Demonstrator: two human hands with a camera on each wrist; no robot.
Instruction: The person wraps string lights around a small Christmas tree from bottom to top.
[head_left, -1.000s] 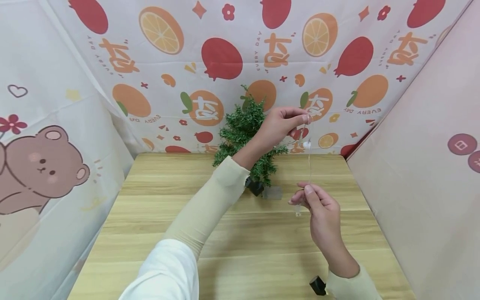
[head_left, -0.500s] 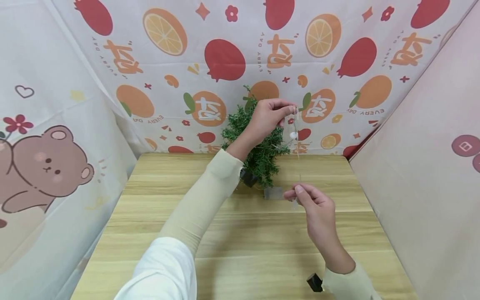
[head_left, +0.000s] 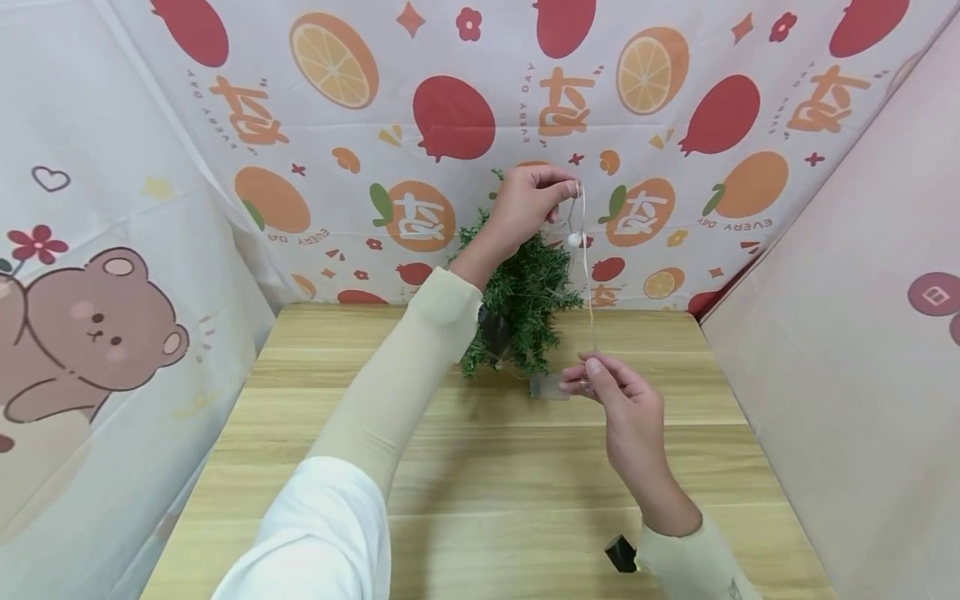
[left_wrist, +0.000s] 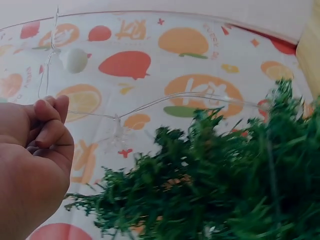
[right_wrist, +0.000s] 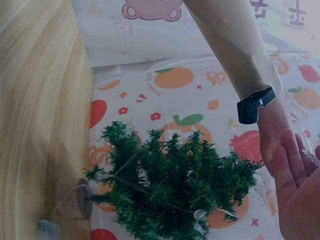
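My left hand [head_left: 525, 204] is raised beside the top of a small artificial Christmas tree [head_left: 532, 292], pinching a thin string of lights [head_left: 587, 283] between thumb and fingertips. A white ball [head_left: 575, 239] hangs from the string just below those fingers. Lower down, my right hand [head_left: 633, 417] pinches the same string, which runs nearly straight between both hands. In the left wrist view, a clear ornament [left_wrist: 119, 135] dangles on wire leading to the branches. More wire and a pale bulb [right_wrist: 200, 215] lie among the green needles in the right wrist view.
A greyish translucent box [head_left: 549, 387] lies on the wooden table [head_left: 480, 467] by the tree. The tree stands on a round wooden base [right_wrist: 74, 199], with wire running past it. A fruit-print cloth [head_left: 450, 117] closes off the back; further cloths hang at both sides.
My left hand has risen and shifted left, lifting the string and white ball with it. My right hand has moved slightly left and up, still pinching the string.
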